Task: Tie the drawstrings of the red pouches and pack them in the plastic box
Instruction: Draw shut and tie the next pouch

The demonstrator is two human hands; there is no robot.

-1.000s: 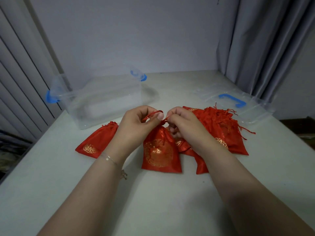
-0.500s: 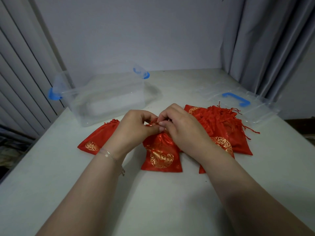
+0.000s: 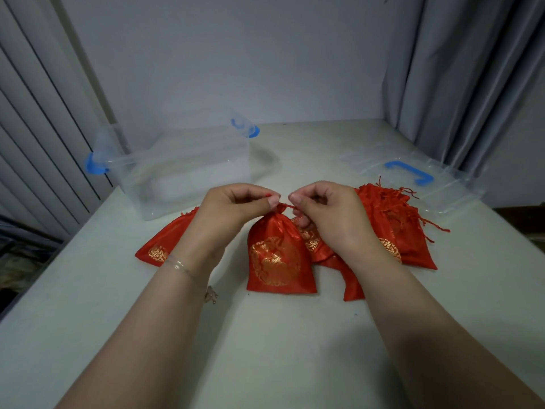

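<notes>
White table (image 3: 265, 364), grey curtain (image 3: 460, 69), pale wall (image 3: 236, 54), perhaps slatted blinds (image 3: 35, 137)

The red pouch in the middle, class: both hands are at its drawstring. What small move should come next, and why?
Probably pull both cord ends apart to tighten the knot. The left hand and right hand each pinch the drawstring just above the middle pouch, whose neck is already gathered. The plastic box holds no pouches, so packing comes after.

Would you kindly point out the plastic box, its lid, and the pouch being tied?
plastic box (image 3: 188, 172), head view, front wall.
lid (image 3: 408, 172), head view, blue handle.
pouch being tied (image 3: 275, 261), head view, gold emblem.
</notes>
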